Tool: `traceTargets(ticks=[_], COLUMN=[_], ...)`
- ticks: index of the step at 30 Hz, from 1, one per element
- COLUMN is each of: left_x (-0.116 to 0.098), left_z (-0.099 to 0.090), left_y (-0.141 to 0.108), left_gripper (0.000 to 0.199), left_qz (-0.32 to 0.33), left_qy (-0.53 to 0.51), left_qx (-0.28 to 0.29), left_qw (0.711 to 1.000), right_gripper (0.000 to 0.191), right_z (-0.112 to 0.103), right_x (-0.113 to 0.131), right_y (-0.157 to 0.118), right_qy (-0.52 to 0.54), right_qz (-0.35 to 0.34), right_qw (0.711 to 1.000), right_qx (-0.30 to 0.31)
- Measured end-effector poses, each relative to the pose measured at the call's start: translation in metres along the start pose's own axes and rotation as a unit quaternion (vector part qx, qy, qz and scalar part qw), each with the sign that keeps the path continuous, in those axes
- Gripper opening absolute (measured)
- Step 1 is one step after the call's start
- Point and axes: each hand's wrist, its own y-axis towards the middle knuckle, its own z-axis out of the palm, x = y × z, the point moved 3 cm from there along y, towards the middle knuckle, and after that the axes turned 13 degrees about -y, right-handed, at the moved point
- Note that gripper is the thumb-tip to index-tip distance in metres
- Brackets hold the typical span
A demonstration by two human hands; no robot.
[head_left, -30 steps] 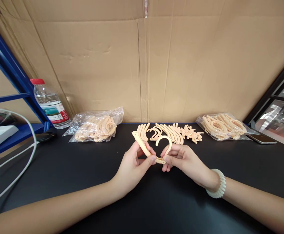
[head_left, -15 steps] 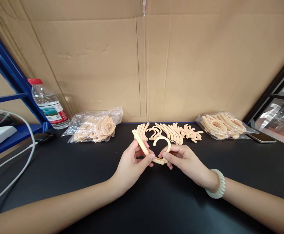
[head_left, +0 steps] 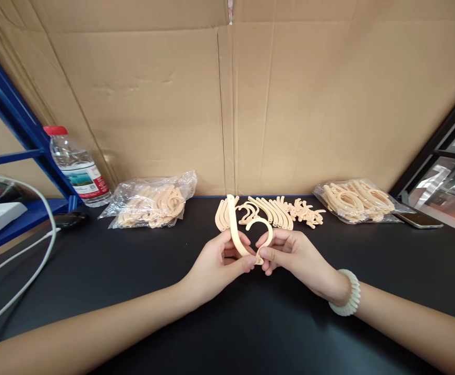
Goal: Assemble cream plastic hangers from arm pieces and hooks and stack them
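Observation:
My left hand point(head_left: 218, 265) pinches a curved, cream-coloured hanger arm point(head_left: 234, 232) that stands nearly upright. In my right hand point(head_left: 285, 252) is a matching hanger hook point(head_left: 267, 229), its open curve pointing up and left. The lower ends of the two pieces meet between my fingertips; how they join there is partly hidden. Behind my hands lie loose hanger arms point(head_left: 276, 213) in a row, more arms point(head_left: 222, 214) to the left, hooks point(head_left: 247, 212) in the middle and a heap of small cream pieces point(head_left: 309, 212) on the right.
A clear plastic bag point(head_left: 149, 203) of cream parts lies at the back left, another bag point(head_left: 354, 200) at the back right beside a phone point(head_left: 420, 220). A water bottle point(head_left: 81, 172) and white cable point(head_left: 51, 234) are on the left. A cardboard wall point(head_left: 152, 104) closes the back.
The hanger arm in my left hand has swung from leaning left to nearly upright, closer to the hook. My left hand has shifted slightly right; my right hand has barely moved.

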Motion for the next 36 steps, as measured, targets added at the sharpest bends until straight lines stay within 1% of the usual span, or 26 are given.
traceTargets(ticks=[3, 5, 7, 8, 9, 10, 11, 13, 14, 15, 16, 17, 19, 22, 25, 30, 34, 36], left_x=[0.000, 0.001, 0.000, 0.000, -0.001, -0.001, -0.001, -0.002, -0.002, -0.002, -0.001, -0.001, -0.001, -0.001, 0.000, 0.001, 0.002, 0.002], left_z=[-0.001, -0.003, -0.004, -0.004, -0.005, -0.005, -0.005, -0.006, -0.006, -0.006, -0.006, -0.006, -0.006, -0.007, -0.007, -0.008, -0.009, -0.010], left_y=[0.001, 0.001, 0.001, 0.001, 0.001, 0.001, 0.001, 0.001, 0.001, 0.001, 0.002, 0.002, 0.002, 0.001, 0.000, 0.000, 0.002, 0.002], left_gripper=[0.023, 0.024, 0.024, 0.024, 0.023, 0.023, 0.024, 0.024, 0.024, 0.024, 0.024, 0.024, 0.024, 0.024, 0.025, 0.025, 0.025, 0.025], left_qz=[-0.007, -0.007, -0.003, -0.001, 0.002, 0.003, 0.003, 0.002, 0.002, 0.002, 0.001, 0.001, 0.000, 0.000, 0.002, 0.013, 0.012, 0.012], left_qy=[0.001, -0.006, -0.013, -0.016, -0.020, -0.025, -0.031, -0.041, -0.045, -0.047, -0.049, -0.051, -0.056, -0.062, -0.071, -0.081, -0.085, -0.090], left_qx=[-0.016, -0.029, -0.042, -0.049, -0.054, -0.059, -0.064, -0.067, -0.067, -0.068, -0.069, -0.071, -0.075, -0.078, -0.080, -0.079, -0.086, -0.084], left_qw=[1.000, 1.000, 0.999, 0.999, 0.998, 0.998, 0.997, 0.997, 0.997, 0.997, 0.996, 0.996, 0.996, 0.995, 0.994, 0.994, 0.993, 0.992], right_gripper=[0.030, 0.029, 0.026, 0.023, 0.020, 0.017, 0.014, 0.009, 0.010, 0.014, 0.019, 0.023, 0.027, 0.028, 0.026, 0.024, 0.025, 0.024], right_z=[-0.007, -0.018, -0.033, -0.042, -0.049, -0.055, -0.059, -0.060, -0.060, -0.058, -0.057, -0.057, -0.056, -0.056, -0.052, -0.040, -0.038, -0.040], right_x=[0.001, 0.004, 0.008, 0.009, 0.011, 0.012, 0.013, 0.010, 0.007, 0.003, -0.001, -0.005, -0.011, -0.015, -0.010, -0.001, -0.003, -0.005], right_y=[0.002, 0.005, 0.008, 0.009, 0.010, 0.011, 0.012, 0.015, 0.017, 0.019, 0.021, 0.023, 0.026, 0.027, 0.024, 0.018, 0.018, 0.019], right_qy=[-0.021, -0.068, -0.147, -0.199, -0.262, -0.332, -0.405, -0.532, -0.580, -0.616, -0.642, -0.660, -0.678, -0.678, -0.673, -0.682, -0.691, -0.691], right_qz=[-0.003, -0.030, -0.075, -0.101, -0.130, -0.161, -0.193, -0.245, -0.260, -0.266, -0.266, -0.263, -0.254, -0.248, -0.256, -0.289, -0.297, -0.287], right_qw=[1.000, 0.996, 0.982, 0.966, 0.943, 0.912, 0.874, 0.793, 0.758, 0.730, 0.710, 0.696, 0.683, 0.688, 0.690, 0.669, 0.657, 0.661], right_qx=[-0.017, -0.043, -0.097, -0.130, -0.160, -0.180, -0.186, -0.166, -0.147, -0.127, -0.112, -0.102, -0.090, -0.080, -0.066, -0.066, -0.057, -0.057])
